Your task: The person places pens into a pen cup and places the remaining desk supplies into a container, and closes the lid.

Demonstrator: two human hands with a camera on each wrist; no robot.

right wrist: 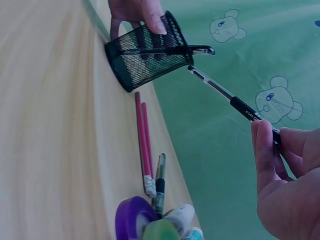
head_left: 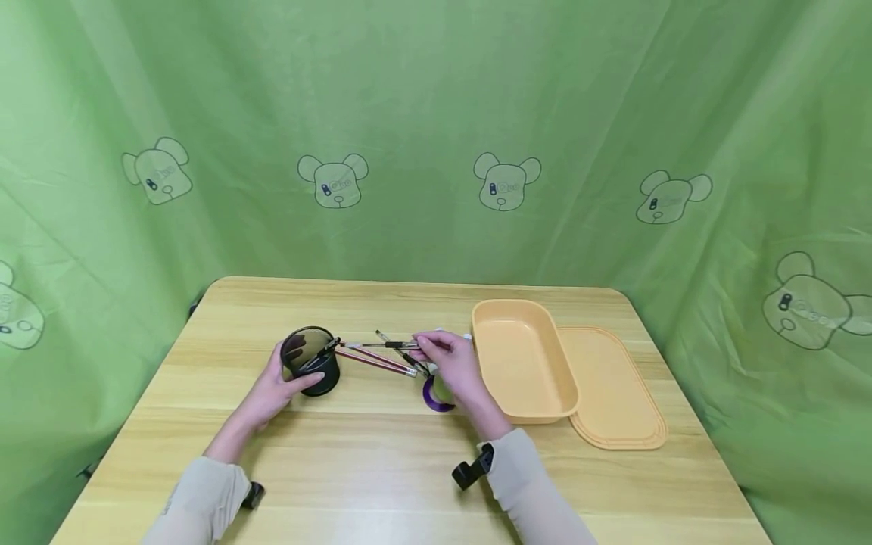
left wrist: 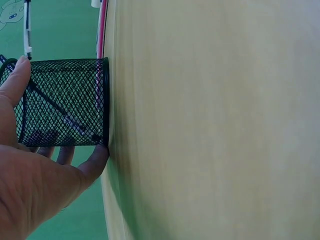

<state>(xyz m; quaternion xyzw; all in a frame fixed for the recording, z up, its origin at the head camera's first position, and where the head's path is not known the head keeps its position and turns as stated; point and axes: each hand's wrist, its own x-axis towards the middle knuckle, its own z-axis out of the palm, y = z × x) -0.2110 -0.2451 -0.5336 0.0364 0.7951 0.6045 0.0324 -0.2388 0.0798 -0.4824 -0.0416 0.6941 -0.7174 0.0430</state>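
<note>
- While my right grip [head_left: 453, 369] pinches the black pen [right wrist: 224, 94] near one end, thumb against fingers, the free end points left at the mesh cup [right wrist: 145, 56].
- Key relation: pen's free end sits right beside the cup's rim, next to the second pen [right wrist: 197, 50] poking out of the mouth; touching or not, can't tell.
- Pen's long axis: in the head view runs nearly straight across, right to left, from my fingertips to the rim. Cup looks about upright on the table [head_left: 361, 473], so pen lies well off the cup's axis; my judgement, getting it inside calls for tipping it steeper.
- My left grip [head_left: 275, 392] is wrapped round the cup, thumb on one side, fingers on the other; it's the nearer hand to the mouth. Right one is out past the pen's far end.
- Below the held pen, on the table: two red pencils [right wrist: 144, 140] just beside the cup, third pen [right wrist: 160, 175] by their ends, then purple tape roll [right wrist: 129, 215].
- Orange box [head_left: 523, 363] just right of my right grip, lid [head_left: 616, 386] beyond it.
</note>
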